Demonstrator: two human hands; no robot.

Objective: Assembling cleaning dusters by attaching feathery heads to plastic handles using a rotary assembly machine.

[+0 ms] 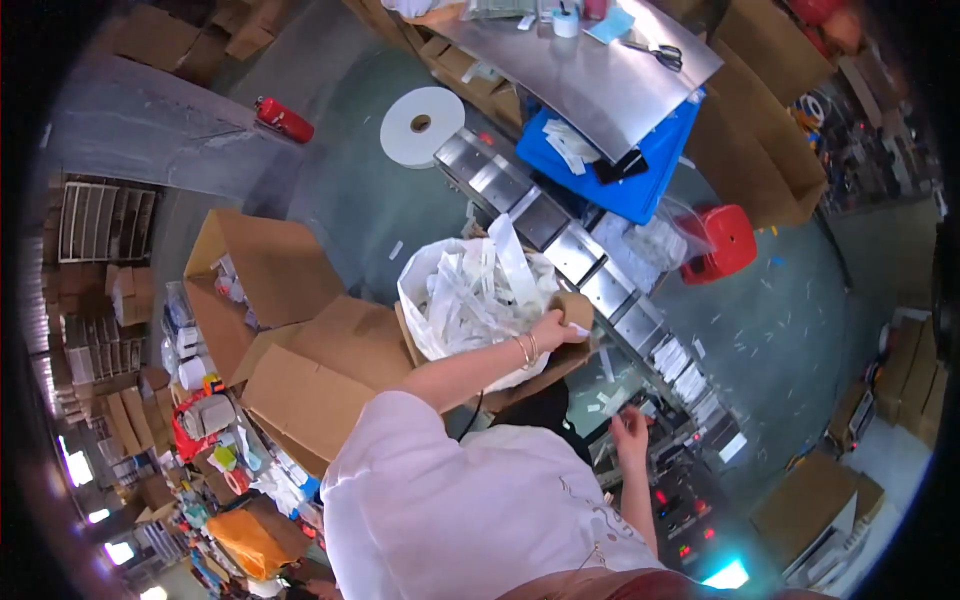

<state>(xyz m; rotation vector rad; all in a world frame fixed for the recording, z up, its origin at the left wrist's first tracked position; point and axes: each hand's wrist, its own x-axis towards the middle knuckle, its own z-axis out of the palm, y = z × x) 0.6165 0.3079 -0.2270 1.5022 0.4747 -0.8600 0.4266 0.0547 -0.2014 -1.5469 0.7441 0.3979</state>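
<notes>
- My left fingers [560, 330] are bent in at the near-right rim of the white bag [415, 290]; a small white piece [579, 331] shows at their tips. I cannot tell if they grip it or only press against it.
- A curved brown piece [573, 305], cardboard by its look, is just beyond those fingers. I would make sure my pinch takes the white piece alone and does not drag the brown one along.
- The tangled white strips [475, 295] lie in the bag, to the left of my left fingers. I judge them light and springy, so a low, gentle wrist should stop my bracelets [527, 349] from hooking one.
- My right fingers [628, 427] are loosely bent and apart, with nothing visible in them, beside the metal track [575, 252].
- On that track, ahead and to the right of my right fingers, sits a row of white slips [677, 364]. I would move sideways with care, since a sleeve or knuckle could knock them askew.
- The control panel [690, 515] with red lights is behind my right fingers, toward my body; best to hold my forearm clear of it.
</notes>
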